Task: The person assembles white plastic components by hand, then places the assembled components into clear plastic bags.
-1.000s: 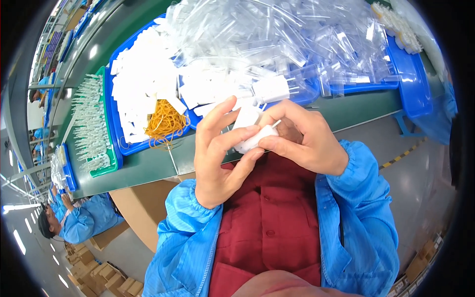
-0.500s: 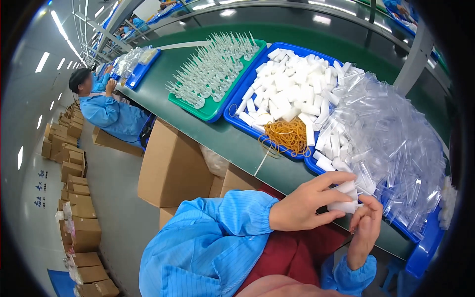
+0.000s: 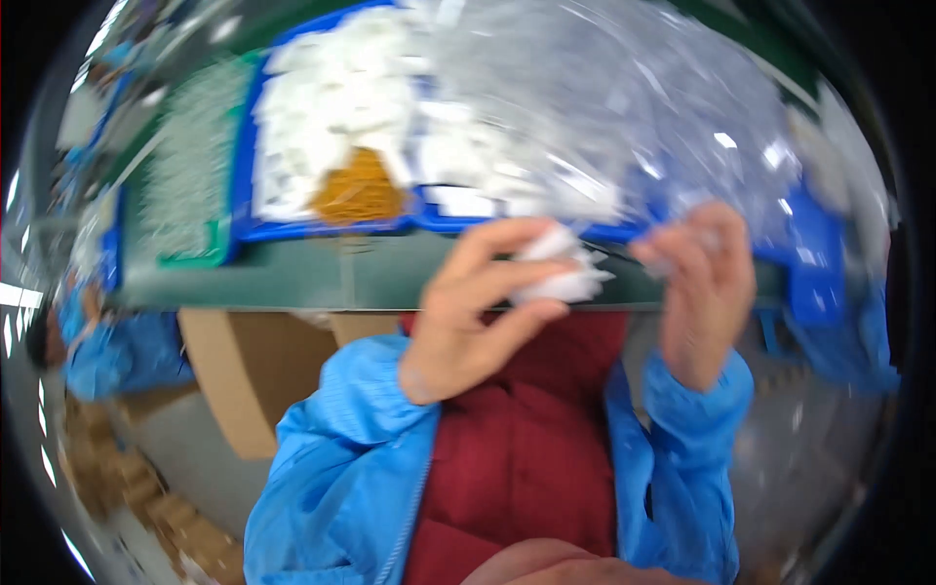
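Observation:
My left hand (image 3: 483, 302) is closed round a bunch of white cylindrical pieces (image 3: 556, 273), held above the table's near edge. Thin pale tips stick out of the bunch on its right side. My right hand (image 3: 704, 292) is apart from it, to the right, with fingers bent inward and blurred by motion. Something small and pale seems to be between its fingertips, too smeared to name. Just beyond the hands, a heap of clear plastic sleeves (image 3: 624, 107) covers much of a blue tray. More white pieces (image 3: 336, 93) fill the blue tray on the left.
Orange-brown rubber bands (image 3: 359, 190) lie at the near end of the left blue tray. A green tray (image 3: 190, 156) of clear stemmed parts stands farther left on the green table (image 3: 292, 278). An open cardboard box (image 3: 249, 380) is below the edge. A person in blue (image 3: 127, 341) sits at far left.
The view has swung so that the trays now lie straight ahead. My right hand has come away from the white pieces and moved right. My left hand still holds them.

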The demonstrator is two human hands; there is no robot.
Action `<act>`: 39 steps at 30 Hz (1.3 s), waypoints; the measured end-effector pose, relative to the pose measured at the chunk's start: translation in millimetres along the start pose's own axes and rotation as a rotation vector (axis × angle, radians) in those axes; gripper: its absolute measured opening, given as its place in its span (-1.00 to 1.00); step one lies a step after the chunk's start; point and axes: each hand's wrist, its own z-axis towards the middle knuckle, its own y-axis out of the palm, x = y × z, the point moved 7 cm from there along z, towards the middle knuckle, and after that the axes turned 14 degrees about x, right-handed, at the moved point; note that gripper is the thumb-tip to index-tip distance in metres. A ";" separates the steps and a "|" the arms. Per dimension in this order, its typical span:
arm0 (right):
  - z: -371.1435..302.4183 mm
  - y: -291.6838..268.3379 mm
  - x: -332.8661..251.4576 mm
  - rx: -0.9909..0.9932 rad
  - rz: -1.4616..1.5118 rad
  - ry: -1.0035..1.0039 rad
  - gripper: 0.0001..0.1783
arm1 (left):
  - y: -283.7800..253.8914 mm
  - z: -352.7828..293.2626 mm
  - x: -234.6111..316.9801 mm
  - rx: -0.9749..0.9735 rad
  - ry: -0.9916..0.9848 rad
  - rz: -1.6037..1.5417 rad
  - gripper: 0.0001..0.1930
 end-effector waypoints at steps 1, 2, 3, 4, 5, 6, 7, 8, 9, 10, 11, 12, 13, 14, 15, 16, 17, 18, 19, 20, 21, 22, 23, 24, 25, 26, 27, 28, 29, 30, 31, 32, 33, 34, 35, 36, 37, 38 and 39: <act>3.8 6.8 7.0 -0.025 0.111 0.016 -0.63 | 2.7 -0.9 -2.4 0.012 -0.081 -0.060 -0.67; 5.3 8.0 12.7 0.000 0.103 0.005 -0.61 | 7.3 2.6 -5.3 -0.013 -0.051 -0.055 -0.67; 3.7 9.7 17.1 0.002 0.110 -0.001 -0.58 | 11.2 0.8 -10.2 -0.008 -0.099 -0.113 -0.68; 2.9 6.2 18.5 0.032 0.093 -0.010 -0.58 | 17.0 -0.2 -11.4 -0.022 -0.109 -0.128 -0.68; 2.4 3.9 17.1 0.048 0.075 -0.051 -0.59 | 21.6 -0.5 -12.3 -0.030 -0.117 -0.133 -0.68; -0.1 3.4 16.9 0.047 0.063 -0.084 -0.60 | 24.0 -2.4 -12.4 -0.032 -0.119 -0.139 -0.68; -2.8 2.1 19.0 0.047 0.063 -0.083 -0.60 | 25.7 -3.4 -12.2 -0.024 -0.109 -0.145 -0.69; -5.8 3.2 20.1 0.029 0.021 -0.111 -0.59 | 25.9 -4.6 -11.7 -0.014 -0.099 -0.147 -0.69; -7.8 2.9 20.8 0.007 -0.021 -0.139 -0.58 | 27.8 -6.9 -10.4 -0.009 -0.100 -0.144 -0.69; -8.8 3.5 23.2 -0.015 -0.039 -0.163 -0.57 | 27.9 -8.6 -11.1 0.014 -0.131 -0.175 -0.71; -9.2 4.3 23.1 -0.018 -0.037 -0.162 -0.57 | 27.5 -9.8 -12.4 0.037 -0.161 -0.207 -0.72; -9.6 4.0 23.3 -0.015 -0.036 -0.145 -0.56 | 28.7 -11.1 -12.0 0.040 -0.162 -0.203 -0.72; -10.0 3.9 23.8 -0.011 -0.035 -0.128 -0.56 | 27.7 -11.7 -14.8 0.079 -0.205 -0.229 -0.73; -10.9 4.4 24.6 -0.013 -0.034 -0.127 -0.56 | 26.5 -12.7 -17.8 0.118 -0.248 -0.256 -0.73; -11.6 4.8 24.8 -0.009 -0.044 -0.165 -0.55 | 27.3 -13.3 -18.9 0.117 -0.247 -0.254 -0.73; -12.4 4.8 25.1 -0.005 -0.054 -0.204 -0.54 | 27.0 -13.6 -19.2 0.128 -0.232 -0.243 -0.73; -12.4 4.0 28.1 -0.005 -0.054 -0.204 -0.54 | 26.2 -13.6 -19.0 0.139 -0.216 -0.231 -0.73; -13.0 3.8 26.6 -0.014 -0.072 -0.289 -0.53 | 25.0 -12.5 -18.7 0.137 -0.216 -0.230 -0.73; -13.9 4.0 24.9 -0.023 -0.091 -0.373 -0.51 | 23.4 -11.1 -14.8 0.125 -0.159 -0.147 -0.73; -12.0 3.9 27.8 -0.023 -0.090 -0.373 -0.51 | 22.4 -10.0 -10.6 0.114 -0.103 -0.064 -0.73; -11.3 3.8 25.8 -0.021 -0.099 -0.433 -0.51 | 22.0 -9.6 -7.6 0.113 -0.101 -0.066 -0.73; -11.8 3.7 23.8 -0.020 -0.109 -0.493 -0.50 | 21.5 -9.8 -6.2 0.118 -0.128 -0.083 -0.73; -11.7 3.2 25.8 -0.020 -0.110 -0.495 -0.50 | 21.2 -9.6 -6.1 0.125 -0.156 -0.100 -0.73; -11.3 2.3 28.5 -0.012 -0.097 -0.489 -0.50 | 21.1 -9.4 -7.6 0.128 -0.154 -0.101 -0.73; -10.6 1.8 29.5 -0.005 -0.085 -0.483 -0.50 | 20.7 -9.2 -10.3 0.129 -0.143 -0.104 -0.74; -11.3 2.4 28.2 -0.009 -0.085 -0.484 -0.50 | 20.7 -8.9 -12.0 0.132 -0.132 -0.108 -0.75; -11.7 3.7 30.5 -0.030 -0.093 -0.426 -0.50 | 21.0 -9.0 -13.4 0.139 -0.133 -0.109 -0.75; -11.9 5.0 33.1 -0.050 -0.101 -0.367 -0.51 | 21.1 -9.5 -17.4 0.158 -0.184 -0.158 -0.75; -12.4 5.8 32.0 -0.058 -0.103 -0.368 -0.51 | 21.5 -10.0 -20.8 0.177 -0.236 -0.209 -0.76; -11.3 4.7 34.6 -0.039 -0.075 -0.298 -0.52 | 21.7 -10.1 -19.9 0.185 -0.235 -0.207 -0.76; -10.3 3.6 37.6 -0.020 -0.047 -0.229 -0.52 | 22.2 -10.2 -19.3 0.195 -0.245 -0.211 -0.77; -11.0 4.3 37.7 -0.028 -0.048 -0.229 -0.52 | 22.7 -10.4 -18.8 0.206 -0.255 -0.216 -0.78; -11.4 3.5 36.8 -0.013 -0.060 -0.279 -0.52 | 23.1 -10.6 -18.5 0.213 -0.253 -0.216 -0.78; -11.4 2.4 36.1 0.003 -0.073 -0.330 -0.52 | 23.7 -11.0 -16.6 0.211 -0.226 -0.185 -0.78; -9.2 2.5 39.1 -0.003 -0.073 -0.333 -0.52 | 24.4 -11.2 -14.8 0.210 -0.200 -0.155 -0.78; -11.4 3.2 30.1 -0.023 -0.094 -0.529 -0.52 | 25.2 -11.3 -13.8 0.217 -0.198 -0.159 -0.78; -17.1 4.2 21.5 -0.042 -0.113 -0.725 -0.51 | 26.2 -11.3 -13.0 0.210 -0.198 -0.153 -0.79; -17.3 3.2 21.0 -0.035 -0.101 -0.735 -0.50 | 27.0 -11.2 -12.3 0.202 -0.198 -0.147 -0.79; -17.7 3.5 20.9 -0.043 -0.102 -0.739 -0.50 | 26.3 -10.1 -13.0 0.210 -0.196 -0.149 -0.79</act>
